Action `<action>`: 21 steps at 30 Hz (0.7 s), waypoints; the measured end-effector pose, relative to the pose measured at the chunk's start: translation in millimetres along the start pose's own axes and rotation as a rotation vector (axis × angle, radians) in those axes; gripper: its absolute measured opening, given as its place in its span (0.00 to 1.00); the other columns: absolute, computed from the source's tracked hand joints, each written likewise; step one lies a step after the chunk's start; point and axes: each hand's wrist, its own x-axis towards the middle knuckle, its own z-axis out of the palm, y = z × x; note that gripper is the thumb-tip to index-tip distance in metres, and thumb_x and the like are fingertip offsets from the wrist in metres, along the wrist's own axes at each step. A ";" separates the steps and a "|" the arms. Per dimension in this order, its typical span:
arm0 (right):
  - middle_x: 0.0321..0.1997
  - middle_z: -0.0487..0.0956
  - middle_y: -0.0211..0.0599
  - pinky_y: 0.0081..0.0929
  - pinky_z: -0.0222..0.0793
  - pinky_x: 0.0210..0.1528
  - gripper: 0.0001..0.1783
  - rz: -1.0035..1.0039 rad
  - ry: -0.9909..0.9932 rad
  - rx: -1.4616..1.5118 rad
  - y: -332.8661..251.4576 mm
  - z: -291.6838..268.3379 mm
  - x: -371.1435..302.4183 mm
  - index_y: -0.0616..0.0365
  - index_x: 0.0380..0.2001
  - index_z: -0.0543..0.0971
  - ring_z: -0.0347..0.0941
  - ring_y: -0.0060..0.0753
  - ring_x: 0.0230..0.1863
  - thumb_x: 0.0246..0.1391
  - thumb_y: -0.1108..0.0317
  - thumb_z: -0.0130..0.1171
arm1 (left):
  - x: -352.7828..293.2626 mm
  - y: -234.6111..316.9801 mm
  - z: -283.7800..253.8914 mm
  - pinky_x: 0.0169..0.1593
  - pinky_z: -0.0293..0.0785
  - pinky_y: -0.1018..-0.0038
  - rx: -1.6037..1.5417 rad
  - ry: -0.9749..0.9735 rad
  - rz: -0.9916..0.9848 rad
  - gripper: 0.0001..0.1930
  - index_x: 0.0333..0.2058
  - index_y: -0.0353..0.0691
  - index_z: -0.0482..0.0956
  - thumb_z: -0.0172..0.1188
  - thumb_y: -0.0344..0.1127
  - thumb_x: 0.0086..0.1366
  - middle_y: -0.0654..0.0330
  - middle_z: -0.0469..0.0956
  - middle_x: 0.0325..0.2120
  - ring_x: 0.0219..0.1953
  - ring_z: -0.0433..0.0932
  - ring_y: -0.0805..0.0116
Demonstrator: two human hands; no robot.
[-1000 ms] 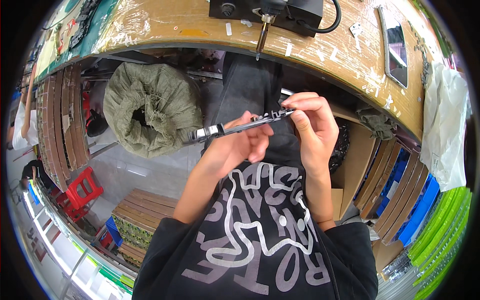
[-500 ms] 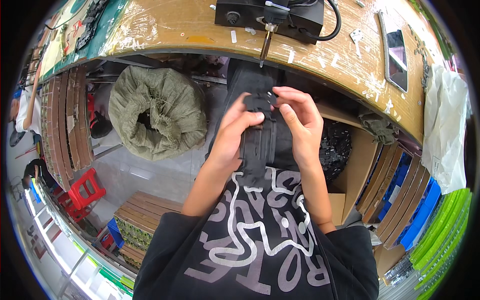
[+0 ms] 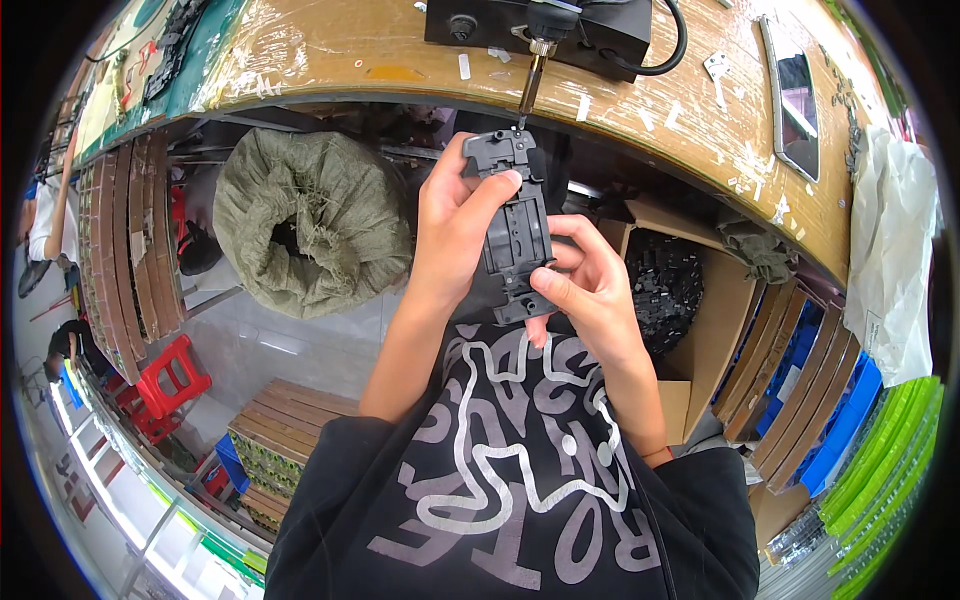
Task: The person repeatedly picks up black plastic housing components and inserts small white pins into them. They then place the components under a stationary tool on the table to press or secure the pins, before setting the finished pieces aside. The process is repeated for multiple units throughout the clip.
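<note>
A long black moulded plastic part [image 3: 516, 232] is held upright in front of my chest, its recessed face with round holes toward me. My left hand [image 3: 452, 215] is closed around its upper left side, thumb lying across the face. Lower down on the right, my right hand [image 3: 592, 280] grips the other end, thumb on the face and fingers behind. Directly over the part's top end hangs a metal screwdriver bit [image 3: 533, 88], fixed to a black machine [image 3: 600, 38] at the table edge. The tip meets the top right corner; whether a screw sits there I cannot tell.
The bit overhangs the edge of a wooden worktable [image 3: 330, 75]. A phone [image 3: 793, 105] and a white plastic bag [image 3: 893, 250] are at the right. Below stand a green woven sack [image 3: 312, 220], a cardboard box [image 3: 715, 330] of black parts, and a red stool [image 3: 172, 377].
The black part has moved up toward the bit, its top now at the tip. My right hand has gone from beside the top end down to the lower end, gripping it.
</note>
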 end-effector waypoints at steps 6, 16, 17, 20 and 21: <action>0.30 0.73 0.42 0.20 0.68 0.14 0.19 -0.030 0.015 0.001 -0.7 0.9 -1.0 0.67 0.42 0.61 0.71 0.28 0.16 0.47 0.76 0.53 | 0.5 0.9 1.1 0.28 0.67 0.84 -0.020 -0.017 0.007 0.08 0.34 0.37 0.66 0.50 0.26 0.54 0.64 0.72 0.25 0.24 0.70 0.82; 0.29 0.74 0.43 0.19 0.67 0.13 0.19 -0.043 0.017 0.041 -4.8 1.8 -0.3 0.67 0.42 0.62 0.71 0.28 0.15 0.47 0.77 0.53 | 3.1 3.4 5.2 0.28 0.67 0.85 -0.027 -0.006 0.018 0.06 0.33 0.37 0.66 0.50 0.25 0.54 0.65 0.71 0.24 0.24 0.70 0.83; 0.29 0.74 0.43 0.19 0.67 0.13 0.19 -0.042 0.022 0.037 -5.2 2.4 -0.3 0.68 0.42 0.62 0.71 0.28 0.15 0.47 0.77 0.53 | 3.4 3.1 5.0 0.28 0.67 0.85 -0.027 -0.008 0.016 0.06 0.33 0.36 0.66 0.50 0.25 0.54 0.65 0.71 0.24 0.24 0.70 0.83; 0.29 0.74 0.43 0.19 0.66 0.13 0.19 -0.045 0.038 0.026 -5.1 4.7 -2.0 0.68 0.42 0.62 0.70 0.28 0.15 0.47 0.77 0.53 | 3.0 1.0 3.8 0.28 0.67 0.85 -0.037 -0.012 0.021 0.06 0.33 0.36 0.66 0.50 0.25 0.54 0.64 0.71 0.25 0.24 0.70 0.83; 0.29 0.74 0.43 0.19 0.66 0.13 0.19 -0.047 0.039 0.025 -4.1 5.0 -2.1 0.68 0.42 0.62 0.70 0.27 0.15 0.46 0.77 0.53 | 2.7 1.3 3.5 0.28 0.67 0.85 -0.034 -0.014 0.024 0.06 0.33 0.36 0.66 0.50 0.25 0.54 0.64 0.71 0.25 0.24 0.70 0.83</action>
